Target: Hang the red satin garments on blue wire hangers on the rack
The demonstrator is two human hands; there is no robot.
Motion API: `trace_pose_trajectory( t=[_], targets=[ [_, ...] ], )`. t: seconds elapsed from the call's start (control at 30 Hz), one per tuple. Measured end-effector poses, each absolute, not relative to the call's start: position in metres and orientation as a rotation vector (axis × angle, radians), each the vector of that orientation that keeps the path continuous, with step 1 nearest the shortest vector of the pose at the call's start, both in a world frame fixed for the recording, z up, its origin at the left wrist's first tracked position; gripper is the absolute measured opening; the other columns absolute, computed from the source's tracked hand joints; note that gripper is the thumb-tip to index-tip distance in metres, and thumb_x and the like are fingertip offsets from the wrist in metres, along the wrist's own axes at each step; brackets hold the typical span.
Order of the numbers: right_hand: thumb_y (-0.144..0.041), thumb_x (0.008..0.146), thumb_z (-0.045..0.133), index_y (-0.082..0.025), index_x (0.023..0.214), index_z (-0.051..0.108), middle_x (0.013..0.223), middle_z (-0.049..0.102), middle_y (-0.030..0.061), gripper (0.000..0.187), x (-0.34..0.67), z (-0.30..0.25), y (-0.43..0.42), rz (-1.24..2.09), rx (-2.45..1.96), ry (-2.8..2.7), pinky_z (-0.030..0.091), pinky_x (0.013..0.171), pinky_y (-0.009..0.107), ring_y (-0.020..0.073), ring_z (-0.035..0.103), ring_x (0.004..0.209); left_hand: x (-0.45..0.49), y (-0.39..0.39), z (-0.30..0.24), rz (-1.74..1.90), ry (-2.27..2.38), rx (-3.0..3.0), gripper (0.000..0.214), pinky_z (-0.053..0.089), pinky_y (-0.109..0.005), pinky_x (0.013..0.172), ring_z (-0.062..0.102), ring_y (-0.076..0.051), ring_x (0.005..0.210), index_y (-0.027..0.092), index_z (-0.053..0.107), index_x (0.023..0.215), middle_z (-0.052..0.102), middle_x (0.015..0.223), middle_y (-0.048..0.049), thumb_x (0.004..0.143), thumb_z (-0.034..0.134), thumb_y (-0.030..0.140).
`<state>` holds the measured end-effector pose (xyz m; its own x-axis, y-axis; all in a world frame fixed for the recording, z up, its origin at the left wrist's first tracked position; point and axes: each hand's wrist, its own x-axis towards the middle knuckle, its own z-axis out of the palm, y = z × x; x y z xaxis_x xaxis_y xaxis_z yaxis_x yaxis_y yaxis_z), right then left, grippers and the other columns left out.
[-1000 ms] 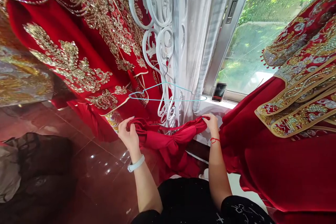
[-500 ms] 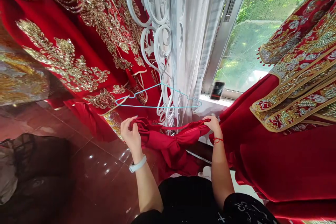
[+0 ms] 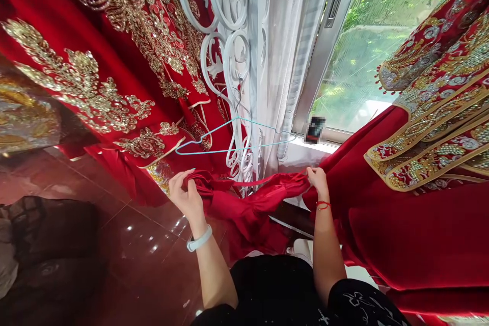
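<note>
My left hand (image 3: 186, 196) grips the left end of a plain red satin garment (image 3: 248, 209), fingers closed on its bunched top edge. My right hand (image 3: 317, 179) pinches the right end of the same garment. The cloth is stretched between them and sags down to the floor. A thin light-blue wire hanger (image 3: 235, 137) hangs just above the garment on a white scrolled metal rack (image 3: 233, 66), empty.
Red robes with gold embroidery (image 3: 114, 61) hang at the left, and another embroidered red robe (image 3: 428, 127) at the right. A white curtain (image 3: 286, 35) and a window (image 3: 362, 51) lie ahead, with a small dark object (image 3: 315, 129) on the sill. Dark bags (image 3: 49, 244) sit on the glossy red floor.
Both hands spread slightly wider, pulling the garment's top edge tauter. The hanger has swung a little on the rack, and the view shifted slightly.
</note>
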<state>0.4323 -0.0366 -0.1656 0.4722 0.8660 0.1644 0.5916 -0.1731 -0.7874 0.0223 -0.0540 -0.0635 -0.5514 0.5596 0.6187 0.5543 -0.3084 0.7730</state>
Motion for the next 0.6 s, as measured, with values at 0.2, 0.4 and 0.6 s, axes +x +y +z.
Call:
trace_pose_trajectory(
  t=[0.2, 0.4, 0.6],
  targets=[
    [-0.045, 0.082, 0.052, -0.022, 0.069, 0.062, 0.076, 0.074, 0.0094, 0.028, 0.429, -0.141, -0.036, 0.811, -1.596, -1.028, 0.063, 0.072, 0.035, 0.0227, 0.073, 0.075, 0.009, -0.052, -0.070, 2.028, 1.912, 1.458, 0.024, 0.052, -0.043, 0.098, 0.064, -0.024, 0.099, 0.019, 0.074, 0.090, 0.067, 0.094, -0.0074, 0.079, 0.053, 0.019],
    [-0.041, 0.072, 0.075, -0.022, 0.106, 0.076, 0.123, 0.076, 0.0124, 0.039, 0.419, -0.104, -0.031, 0.981, -1.101, -0.840, 0.063, 0.077, 0.037, 0.0236, 0.076, 0.091, -0.007, -0.054, -0.073, 2.038, 1.926, 1.435, 0.024, 0.052, -0.044, 0.099, 0.064, -0.024, 0.099, 0.019, 0.074, 0.091, 0.068, 0.094, -0.0076, 0.079, 0.053, 0.019],
    [-0.055, 0.056, 0.092, -0.023, 0.102, 0.081, 0.121, 0.077, 0.0102, 0.057, 0.413, -0.076, 0.006, 0.816, -1.090, -0.914, 0.064, 0.082, 0.041, 0.0294, 0.076, 0.102, -0.013, -0.053, -0.077, 2.081, 1.871, 1.432, 0.026, 0.052, -0.042, 0.098, 0.065, -0.022, 0.098, 0.016, 0.074, 0.093, 0.071, 0.095, -0.0081, 0.078, 0.053, 0.019]
  ],
)
